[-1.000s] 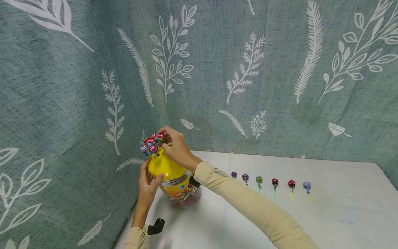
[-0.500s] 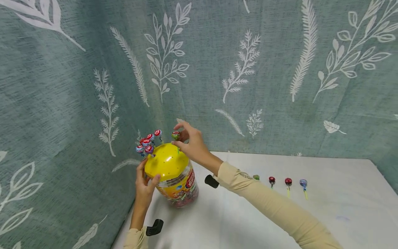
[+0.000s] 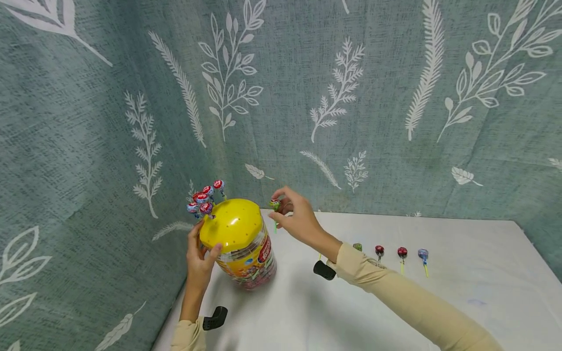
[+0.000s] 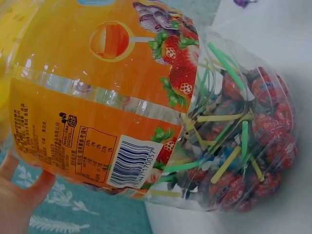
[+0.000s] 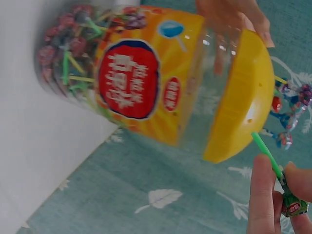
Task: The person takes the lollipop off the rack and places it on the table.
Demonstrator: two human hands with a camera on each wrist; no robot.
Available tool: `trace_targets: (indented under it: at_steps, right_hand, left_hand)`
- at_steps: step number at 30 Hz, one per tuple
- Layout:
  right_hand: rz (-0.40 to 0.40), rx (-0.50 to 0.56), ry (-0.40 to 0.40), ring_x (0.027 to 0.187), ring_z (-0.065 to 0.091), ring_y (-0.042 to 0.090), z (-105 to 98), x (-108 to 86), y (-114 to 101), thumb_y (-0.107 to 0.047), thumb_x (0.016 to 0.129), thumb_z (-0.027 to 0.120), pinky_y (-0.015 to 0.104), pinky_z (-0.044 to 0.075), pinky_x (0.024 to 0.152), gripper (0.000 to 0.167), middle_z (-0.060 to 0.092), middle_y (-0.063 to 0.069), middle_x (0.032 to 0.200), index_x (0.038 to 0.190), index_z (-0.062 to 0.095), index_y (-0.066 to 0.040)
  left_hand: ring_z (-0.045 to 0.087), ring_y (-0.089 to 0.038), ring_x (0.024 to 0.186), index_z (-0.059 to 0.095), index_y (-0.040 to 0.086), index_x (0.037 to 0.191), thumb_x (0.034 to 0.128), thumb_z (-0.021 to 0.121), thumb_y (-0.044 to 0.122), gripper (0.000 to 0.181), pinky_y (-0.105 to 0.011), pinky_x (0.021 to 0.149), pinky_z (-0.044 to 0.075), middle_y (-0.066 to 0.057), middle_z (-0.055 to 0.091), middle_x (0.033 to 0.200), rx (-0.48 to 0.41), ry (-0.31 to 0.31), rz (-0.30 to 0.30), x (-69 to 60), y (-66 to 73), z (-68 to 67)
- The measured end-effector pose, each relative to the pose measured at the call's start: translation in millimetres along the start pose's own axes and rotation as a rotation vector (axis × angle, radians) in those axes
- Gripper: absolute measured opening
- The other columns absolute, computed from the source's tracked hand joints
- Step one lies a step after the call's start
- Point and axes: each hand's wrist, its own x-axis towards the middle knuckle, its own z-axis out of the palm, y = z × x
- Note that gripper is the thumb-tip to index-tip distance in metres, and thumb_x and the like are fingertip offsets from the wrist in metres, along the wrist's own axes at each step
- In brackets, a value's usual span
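A clear plastic jar [image 3: 247,265] with a yellow lid [image 3: 232,224] and orange label stands at the left of the white table, lollipops inside it. Several lollipops [image 3: 206,197] stick up from the lid's left side. My left hand [image 3: 200,265] grips the jar at the lid's near left edge, thumb in front; in the left wrist view its fingers [image 4: 41,187] are partly hidden behind the jar. To the right of the lid, my right hand [image 3: 295,217] pinches a green-wrapped lollipop [image 3: 275,204], its green stick [image 5: 267,153] pointing down, apart from the lid in the head view.
Right of the jar, a row of lollipops lies on the table: a green one [image 3: 357,246], two red ones [image 3: 379,250] and a blue one [image 3: 423,254]. My right sleeve [image 3: 395,282] crosses in front of the row. A leaf-patterned green cloth [image 3: 281,97] rises behind and at left.
My right hand has moved right with the green lollipop, from beside the cluster, over the lid, to the jar's right. My left hand stays at the lid; the view has shifted slightly.
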Motion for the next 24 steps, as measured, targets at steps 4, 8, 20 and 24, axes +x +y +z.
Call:
trace_targets:
  at_steps: [4, 8, 20, 24]
  right_hand:
    - [0.039, 0.003, -0.007, 0.065, 0.062, 0.028, -6, -12.2, 8, 0.002, 0.084, 0.067, 0.031, 0.055, 0.056, 0.029, 0.056, 0.014, 0.082, 0.11, 0.055, -0.006]
    - [0.076, 0.007, -0.007, 0.067, 0.062, 0.034, -11, -24.4, 12, 0.003, 0.083, 0.067, 0.035, 0.056, 0.057, 0.031, 0.056, 0.018, 0.082, 0.112, 0.055, -0.002]
    - [0.255, 0.017, 0.052, 0.063, 0.061, 0.027, -15, -55.8, 48, 0.005, 0.08, 0.07, 0.044, 0.055, 0.056, 0.032, 0.058, 0.014, 0.08, 0.108, 0.057, -0.005]
    - [0.312, 0.02, 0.07, 0.062, 0.061, 0.027, -16, -69.0, 60, 0.006, 0.079, 0.07, 0.039, 0.055, 0.054, 0.032, 0.058, 0.012, 0.079, 0.107, 0.056, -0.003]
  left_hand:
    - [0.038, -0.014, 0.123, 0.027, 0.002, 0.146, 0.0839, 0.056, -0.002, 0.068, -0.024, 0.095, 0.035, -0.012, 0.031, 0.147, 0.005, 0.001, -0.021, -0.3, 0.9, -0.2]
    - [0.038, -0.014, 0.123, 0.027, 0.003, 0.146, 0.0847, 0.056, -0.001, 0.068, -0.025, 0.096, 0.035, -0.01, 0.031, 0.147, 0.009, 0.002, -0.038, -0.5, 1.4, 0.0]
    - [0.038, -0.014, 0.124, 0.027, 0.002, 0.146, 0.085, 0.054, -0.001, 0.067, -0.026, 0.096, 0.035, -0.011, 0.03, 0.147, 0.0, 0.009, -0.024, -1.5, 1.3, 1.1]
    - [0.038, -0.015, 0.124, 0.027, 0.001, 0.146, 0.0848, 0.055, -0.002, 0.067, -0.026, 0.096, 0.035, -0.012, 0.03, 0.147, -0.001, 0.009, -0.017, -1.5, 1.2, 1.3]
